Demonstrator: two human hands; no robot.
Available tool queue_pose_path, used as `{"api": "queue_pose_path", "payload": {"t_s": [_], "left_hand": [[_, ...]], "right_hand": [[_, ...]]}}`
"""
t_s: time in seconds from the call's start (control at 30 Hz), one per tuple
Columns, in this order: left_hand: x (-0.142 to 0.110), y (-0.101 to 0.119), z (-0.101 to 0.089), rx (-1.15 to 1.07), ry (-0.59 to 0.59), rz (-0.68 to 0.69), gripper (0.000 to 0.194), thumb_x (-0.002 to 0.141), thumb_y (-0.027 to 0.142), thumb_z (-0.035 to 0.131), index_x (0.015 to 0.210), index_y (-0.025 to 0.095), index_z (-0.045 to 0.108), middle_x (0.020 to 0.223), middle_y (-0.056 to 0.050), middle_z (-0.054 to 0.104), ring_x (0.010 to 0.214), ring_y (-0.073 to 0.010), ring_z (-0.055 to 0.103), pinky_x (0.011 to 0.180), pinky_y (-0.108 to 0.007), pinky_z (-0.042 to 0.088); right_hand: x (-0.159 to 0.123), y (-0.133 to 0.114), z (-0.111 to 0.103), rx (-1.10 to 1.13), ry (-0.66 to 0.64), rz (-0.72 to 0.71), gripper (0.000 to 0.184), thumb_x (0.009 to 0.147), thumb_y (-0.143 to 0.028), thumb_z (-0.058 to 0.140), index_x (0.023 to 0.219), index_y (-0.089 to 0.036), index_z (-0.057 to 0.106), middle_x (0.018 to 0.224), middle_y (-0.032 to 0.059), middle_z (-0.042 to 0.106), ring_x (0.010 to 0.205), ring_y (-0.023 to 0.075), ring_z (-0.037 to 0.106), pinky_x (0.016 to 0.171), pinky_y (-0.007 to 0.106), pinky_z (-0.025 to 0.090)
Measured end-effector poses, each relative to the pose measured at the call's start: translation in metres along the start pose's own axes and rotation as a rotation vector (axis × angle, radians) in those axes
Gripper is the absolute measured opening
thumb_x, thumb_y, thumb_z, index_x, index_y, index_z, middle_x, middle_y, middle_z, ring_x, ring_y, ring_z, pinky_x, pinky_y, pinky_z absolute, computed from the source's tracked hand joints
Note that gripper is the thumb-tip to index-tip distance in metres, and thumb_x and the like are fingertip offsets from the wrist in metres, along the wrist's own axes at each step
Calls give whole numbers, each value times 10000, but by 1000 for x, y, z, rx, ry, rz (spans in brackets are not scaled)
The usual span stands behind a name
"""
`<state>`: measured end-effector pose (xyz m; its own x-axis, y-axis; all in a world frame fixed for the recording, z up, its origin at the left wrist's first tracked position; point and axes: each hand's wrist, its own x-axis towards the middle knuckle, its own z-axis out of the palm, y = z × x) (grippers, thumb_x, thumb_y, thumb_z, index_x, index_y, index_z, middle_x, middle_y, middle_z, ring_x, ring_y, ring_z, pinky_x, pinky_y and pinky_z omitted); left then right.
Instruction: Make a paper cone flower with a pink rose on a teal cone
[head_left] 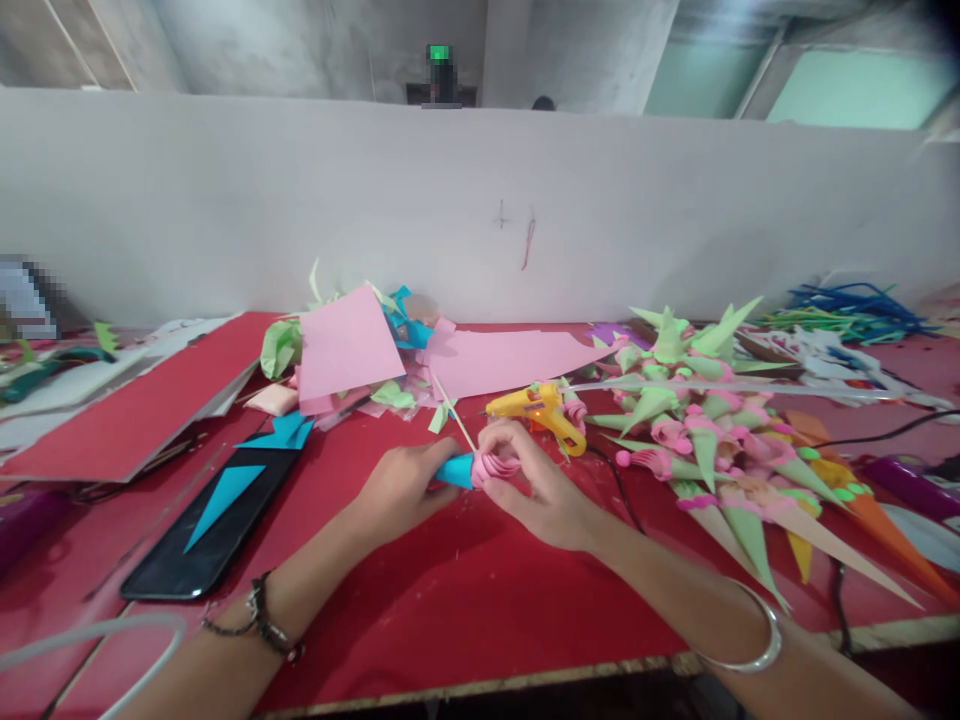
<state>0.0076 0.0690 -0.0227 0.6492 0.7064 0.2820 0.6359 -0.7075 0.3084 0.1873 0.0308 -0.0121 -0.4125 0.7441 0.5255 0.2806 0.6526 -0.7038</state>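
Near the middle of the table, my left hand is closed round a blue paper cone. At the cone's right end sits a pink pleated paper piece, which the thumb and fingers of my right hand pinch. A thin pale stick slants up and away from between the hands; where its lower end goes is hidden. Just beyond my right hand lies a yellow glue gun, touched by neither hand.
On the right is a heap of pink and green paper cones. A black phone bears blue paper pieces on the left. Pink sheets and scraps lie behind. A dark cord runs right of my hand; a white partition stands at the back.
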Motion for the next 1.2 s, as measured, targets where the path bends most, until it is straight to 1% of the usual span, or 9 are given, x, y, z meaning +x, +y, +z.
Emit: {"api": "queue_pose_path", "payload": {"t_s": [0.1,0.37,0.6,0.8,0.93,1.07,1.2], "left_hand": [[0,0,0,-6,1,5,72,729,220,483,790,188,463,614,34,544,529,-111,512,488,-183,308],[0,-1,1,10,2,-10,67,731,227,482,783,189,464,592,36,530,516,-109,498,490,-185,306],[0,-1,3,17,6,-12,65,727,220,482,777,184,461,595,32,526,512,-108,488,484,-187,294],[0,1,2,-54,-6,-34,70,732,225,480,787,185,468,597,39,524,507,-99,483,491,-181,302],[1,4,0,-111,-22,-37,96,720,198,471,814,185,481,601,42,523,512,-93,483,500,-177,317],[1,3,1,-86,-16,-25,103,712,185,472,815,184,479,593,46,522,500,-91,477,492,-177,311],[0,0,1,0,-14,0,70,732,219,469,793,185,467,594,38,530,510,-104,492,485,-183,301]], "right_hand": [[0,-1,0,20,5,3,95,830,-156,390,912,-206,394,861,21,429,789,123,435,727,267,405],[1,0,3,15,45,8,93,806,-147,421,878,-206,413,835,19,431,736,122,428,680,263,408],[-1,3,4,24,71,44,155,777,-156,464,908,-203,398,866,20,439,787,128,459,730,275,416],[-2,3,2,40,15,30,240,750,-137,474,964,-203,388,896,32,441,815,144,465,762,311,417],[-3,3,1,20,10,24,288,732,-112,482,988,-205,391,917,38,443,836,150,464,772,310,414],[-2,1,1,-7,11,8,278,744,-114,475,994,-206,396,936,40,442,852,147,456,775,297,405],[-1,0,1,-32,9,7,234,752,-127,471,960,-208,403,901,34,439,829,148,446,741,291,401]]}}
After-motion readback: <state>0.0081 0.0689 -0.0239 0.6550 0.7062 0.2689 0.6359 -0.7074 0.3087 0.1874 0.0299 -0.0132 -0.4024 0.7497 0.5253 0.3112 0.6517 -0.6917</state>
